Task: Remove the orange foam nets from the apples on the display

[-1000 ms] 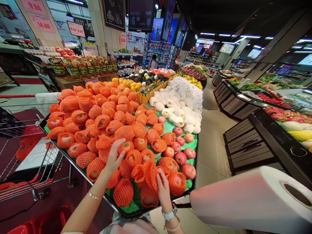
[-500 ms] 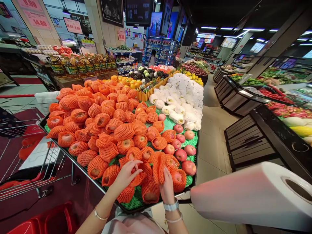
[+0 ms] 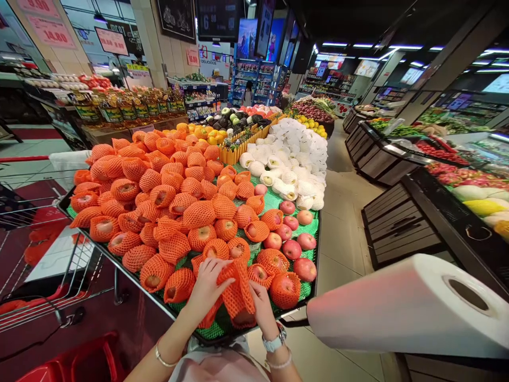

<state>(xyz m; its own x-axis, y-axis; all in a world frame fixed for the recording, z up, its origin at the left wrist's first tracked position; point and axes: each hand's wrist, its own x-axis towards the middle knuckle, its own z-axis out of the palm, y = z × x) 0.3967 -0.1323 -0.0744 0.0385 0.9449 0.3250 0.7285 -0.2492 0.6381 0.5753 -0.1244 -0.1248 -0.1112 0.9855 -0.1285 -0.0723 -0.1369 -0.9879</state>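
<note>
Between my two hands is an orange foam net sleeve (image 3: 238,289), held over the front edge of the fruit stand. My left hand (image 3: 207,286) grips its left side, with the thumb and fingers at its upper edge. On the opposite side, my right hand (image 3: 261,306) pinches the sleeve, its fingertips partly hidden by the mesh. Whether this sleeve has fruit inside I cannot tell. Heaped around are apples in orange foam nets (image 3: 199,212). Several bare red apples (image 3: 292,248) lie to the right on a green mesh liner (image 3: 306,289).
White-netted fruit (image 3: 286,164) is piled farther back. A large plastic bag roll (image 3: 369,313) juts out at the right front. At the left are a shopping cart (image 3: 85,260) and a red plastic stool (image 3: 79,363). Other produce stands (image 3: 392,223) line the aisle.
My right hand has moved left with the orange foam net sleeve, bringing it to my left hand. The left hand has closed onto the sleeve. The view has shifted slightly.
</note>
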